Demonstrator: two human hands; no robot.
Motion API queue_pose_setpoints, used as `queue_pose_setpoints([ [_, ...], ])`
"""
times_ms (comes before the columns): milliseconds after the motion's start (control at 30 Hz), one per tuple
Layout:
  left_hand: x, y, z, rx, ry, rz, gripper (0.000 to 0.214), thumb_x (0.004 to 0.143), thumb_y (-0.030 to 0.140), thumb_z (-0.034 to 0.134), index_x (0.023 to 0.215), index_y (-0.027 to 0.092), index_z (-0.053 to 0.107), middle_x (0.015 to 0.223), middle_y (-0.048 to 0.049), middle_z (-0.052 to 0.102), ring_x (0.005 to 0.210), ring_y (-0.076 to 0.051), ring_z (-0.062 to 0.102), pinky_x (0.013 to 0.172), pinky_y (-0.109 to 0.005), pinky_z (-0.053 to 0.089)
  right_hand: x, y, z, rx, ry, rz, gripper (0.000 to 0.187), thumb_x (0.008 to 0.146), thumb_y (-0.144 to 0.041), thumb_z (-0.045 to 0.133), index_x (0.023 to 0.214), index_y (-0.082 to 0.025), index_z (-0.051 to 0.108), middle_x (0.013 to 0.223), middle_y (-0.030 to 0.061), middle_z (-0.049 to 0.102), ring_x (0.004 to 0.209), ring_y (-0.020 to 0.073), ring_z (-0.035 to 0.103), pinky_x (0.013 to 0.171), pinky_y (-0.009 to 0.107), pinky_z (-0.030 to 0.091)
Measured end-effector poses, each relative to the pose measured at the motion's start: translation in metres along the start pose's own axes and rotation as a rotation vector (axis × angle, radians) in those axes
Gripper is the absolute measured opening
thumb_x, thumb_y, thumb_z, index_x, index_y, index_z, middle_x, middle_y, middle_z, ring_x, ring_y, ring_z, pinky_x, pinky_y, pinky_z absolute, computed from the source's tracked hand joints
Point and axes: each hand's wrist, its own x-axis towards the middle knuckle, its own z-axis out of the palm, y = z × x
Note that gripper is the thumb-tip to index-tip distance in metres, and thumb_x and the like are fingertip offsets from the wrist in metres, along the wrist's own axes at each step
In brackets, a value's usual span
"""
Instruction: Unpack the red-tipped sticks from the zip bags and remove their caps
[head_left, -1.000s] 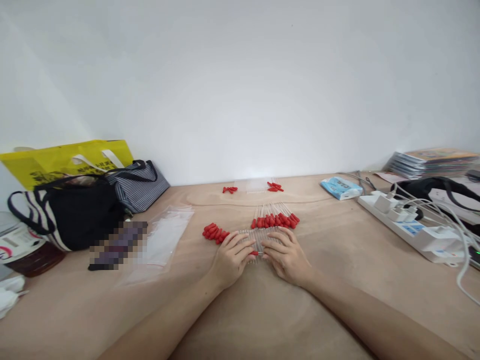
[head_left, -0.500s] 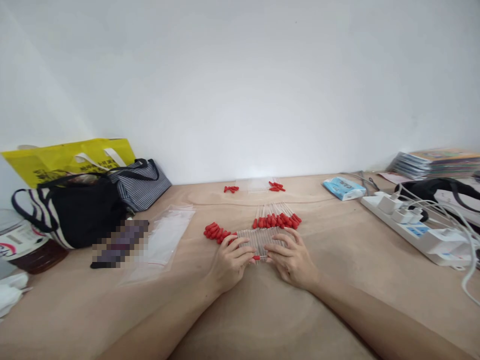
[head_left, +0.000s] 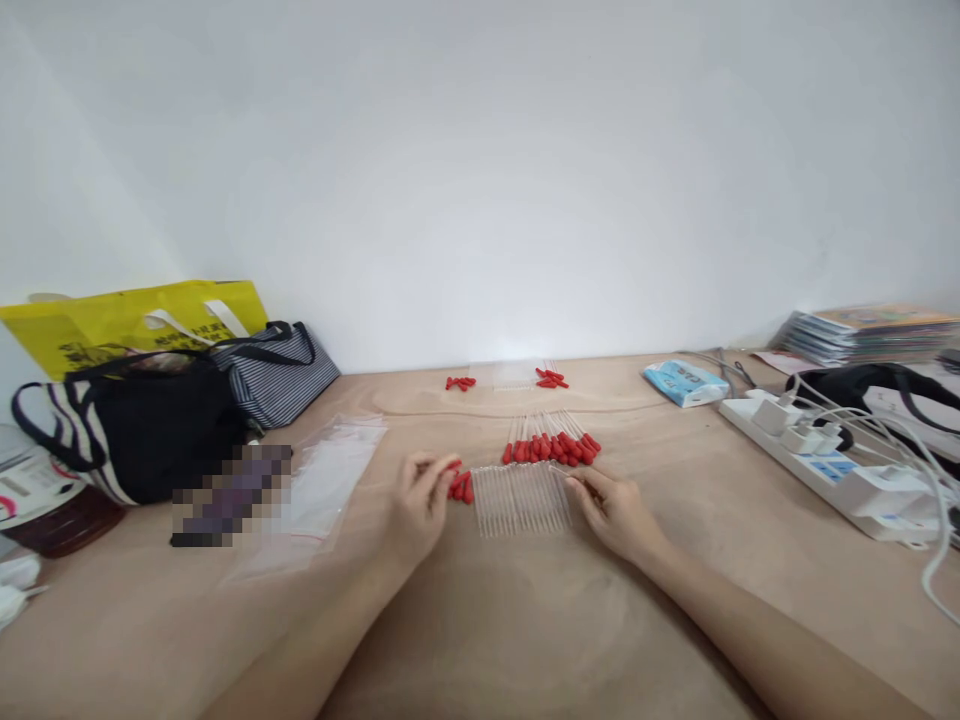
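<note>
left hand (head_left: 418, 500): fingertips pinched on red caps (head_left: 459, 486) | right hand (head_left: 611, 505): fingertips touching right edge of clear tube row (head_left: 520, 496) | tubes between hands

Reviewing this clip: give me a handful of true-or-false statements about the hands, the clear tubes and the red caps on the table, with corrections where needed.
1. The left hand is at the loose red caps, left of the row of clear tubes. True.
2. The right hand rests on the power strip. False: its fingertips touch the right edge of the clear tubes.
3. A row of red-capped tubes lies just beyond the uncapped ones. True.
4. The clear plastic bag lies to the right of the tubes. False: it lies to their left, near the striped bag.
5. The tubes stand upright in a rack. False: they lie flat on the table.
</note>
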Motion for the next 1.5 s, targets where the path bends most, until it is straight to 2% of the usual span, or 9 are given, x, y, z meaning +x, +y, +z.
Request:
queue_pose_setpoints([
  [100,0.011,-0.034,-0.012,0.085,0.028,-0.32,0.029,0.08,0.029,0.042,0.096,0.015,0.062,0.082,-0.0066,0.053,0.076,-0.017,0.055,0.07,-0.03,0.048,0.002,0.004,0.0,-0.016,0.02,0.07,0.027,0.085,-0.029,0.038,0.077,-0.018,0.061,0.068,0.0032,0.06,0.054,0.0127,0.055,0.051,0.023,0.042],
  [200,0.015,-0.066,-0.018,0.08,-0.085,-0.637,0.034,0.075,0.032,0.044,0.098,0.013,0.059,0.079,-0.0055,0.058,0.069,-0.017,0.057,0.066,-0.028,0.048,0.001,0.008,0.002,-0.059,0.02,0.101,0.026,0.083,-0.026,0.038,0.076,-0.017,0.062,0.068,0.0047,0.059,0.056,0.0139,0.056,0.053,0.024,0.043],
  [300,0.014,-0.083,-0.014,0.077,-0.156,-0.717,0.033,0.071,0.036,0.048,0.091,0.013,0.059,0.073,-0.0045,0.062,0.066,-0.017,0.059,0.065,-0.028,0.048,-0.001,0.012,0.007,-0.086,0.009,0.137,0.026,0.081,-0.022,0.036,0.077,-0.017,0.062,0.07,0.0056,0.058,0.057,0.0148,0.056,0.054,0.025,0.044],
  [533,0.014,-0.083,-0.007,0.069,-0.283,-0.679,0.027,0.071,0.04,0.047,0.075,0.018,0.063,0.074,-0.0027,0.068,0.071,-0.018,0.062,0.067,-0.026,0.047,-0.005,0.011,0.018,-0.108,0.077,0.116,0.021,0.077,-0.013,0.035,0.081,-0.016,0.056,0.077,0.0077,0.056,0.066,0.0172,0.057,0.059,0.028,0.046],
  [1100,0.017,-0.081,-0.012,0.15,-0.232,-0.617,0.033,0.077,0.037,0.039,0.088,0.016,0.061,0.091,-0.0071,0.067,0.082,-0.021,0.061,0.074,-0.03,0.047,-0.001,0.005,0.014,0.044,0.032,0.121,0.024,0.086,-0.025,0.034,0.08,-0.017,0.056,0.077,0.0058,0.059,0.071,0.0167,0.057,0.065,0.029,0.045],
  [1200,0.02,-0.058,-0.014,0.163,-0.204,-0.481,0.028,0.076,0.035,0.044,0.088,0.016,0.061,0.097,-0.0078,0.064,0.091,-0.022,0.057,0.083,-0.034,0.043,0.004,0.011,0.009,0.048,0.04,0.159,0.025,0.085,-0.027,0.035,0.076,-0.018,0.057,0.073,0.0052,0.06,0.067,0.0166,0.056,0.062,0.028,0.044],
  [1300,0.021,-0.019,-0.007,0.119,-0.253,-0.131,0.022,0.08,0.032,0.045,0.085,0.018,0.061,0.087,-0.0059,0.064,0.084,-0.02,0.057,0.079,-0.033,0.043,0.007,0.019,0.005,0.038,0.083,0.179,0.025,0.083,-0.03,0.038,0.074,-0.018,0.059,0.076,0.0053,0.062,0.068,0.0168,0.056,0.064,0.028,0.043],
  [1400,0.024,0.019,0.014,0.062,-0.378,0.089,0.015,0.08,0.025,0.047,0.083,0.02,0.061,0.083,-0.0041,0.064,0.081,-0.019,0.057,0.075,-0.034,0.043,0.009,0.029,0.004,-0.007,0.14,0.231,0.026,0.081,-0.034,0.04,0.074,-0.019,0.06,0.075,0.0053,0.063,0.069,0.018,0.056,0.065,0.03,0.043],
  [1500,0.031,0.043,0.045,0.065,-0.428,0.111,0.012,0.078,0.026,0.051,0.084,0.019,0.059,0.086,-0.0047,0.063,0.083,-0.02,0.056,0.074,-0.035,0.042,0.011,0.038,0.002,-0.055,0.195,0.288,0.027,0.079,-0.037,0.042,0.073,-0.018,0.062,0.072,0.0059,0.062,0.07,0.0192,0.055,0.066,0.031,0.042],
])
